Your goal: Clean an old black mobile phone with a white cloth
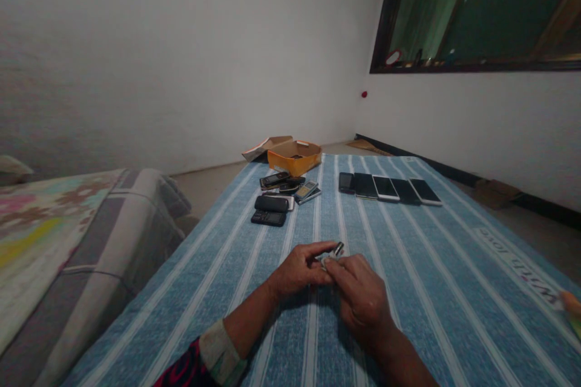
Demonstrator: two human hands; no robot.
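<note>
My left hand [297,267] and my right hand [363,293] meet above the near middle of the cloth. Between their fingers is a small silver-and-dark object [338,248], possibly a phone; its lower part looks whitish and is mostly covered by the fingers. The left fingers curve around its far and left side. My right thumb and fingers pinch its near end. Beyond the left hand lies a loose cluster of old mobile phones, with a black keypad phone [269,218] nearest. Farther right, several smartphones [385,188] lie side by side in a row.
An open orange box [295,160] stands at the table's far end, with its lid [267,148] leaning beside it. A blue striped cloth [218,290] covers the table. To the left is a surface with patterned covers [104,236]. Walls and a window [481,12] lie beyond.
</note>
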